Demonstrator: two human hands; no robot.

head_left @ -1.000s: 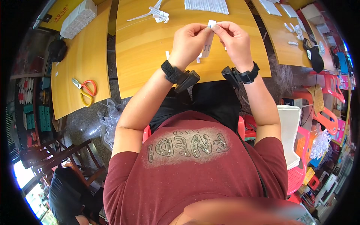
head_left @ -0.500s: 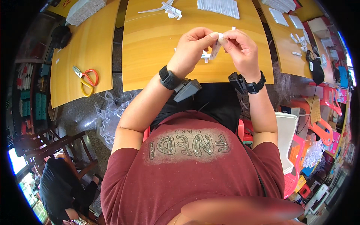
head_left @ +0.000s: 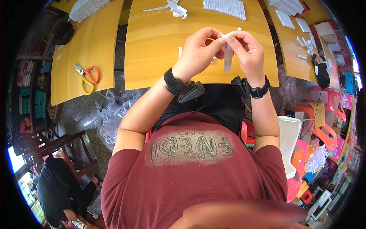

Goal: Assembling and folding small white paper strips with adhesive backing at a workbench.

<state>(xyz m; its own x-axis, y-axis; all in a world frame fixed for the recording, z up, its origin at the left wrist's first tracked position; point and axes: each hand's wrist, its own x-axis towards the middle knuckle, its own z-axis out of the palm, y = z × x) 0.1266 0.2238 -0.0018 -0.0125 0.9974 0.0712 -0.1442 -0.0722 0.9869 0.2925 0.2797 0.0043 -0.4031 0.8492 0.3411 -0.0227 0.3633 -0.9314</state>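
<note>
My left hand (head_left: 200,49) and my right hand (head_left: 246,49) meet above the middle table, thumbs and fingertips pinched together. Between them they grip the top end of a thin white strip (head_left: 227,61), which hangs down and shows dark slot-like marks. Exactly what is folded or joined at the fingertips is hidden. A small white piece (head_left: 180,50) lies beside my left hand, and another white bit (head_left: 239,29) is just beyond my right. Farther off are a loose tangle of white strips (head_left: 178,10) and a neat row of stacked white strips (head_left: 225,8).
Scissors with red and yellow handles (head_left: 88,79) lie on the left table (head_left: 72,49), near a white stack (head_left: 85,9). The right table holds white pieces (head_left: 305,44) and a black object (head_left: 322,72). Clear plastic bags (head_left: 112,114) cover floor at left; another person (head_left: 61,191) is lower left.
The white strip, slanted and edge-on before, now hangs straighter with its flat face showing. Both hands stay pinched at its top and have barely shifted.
</note>
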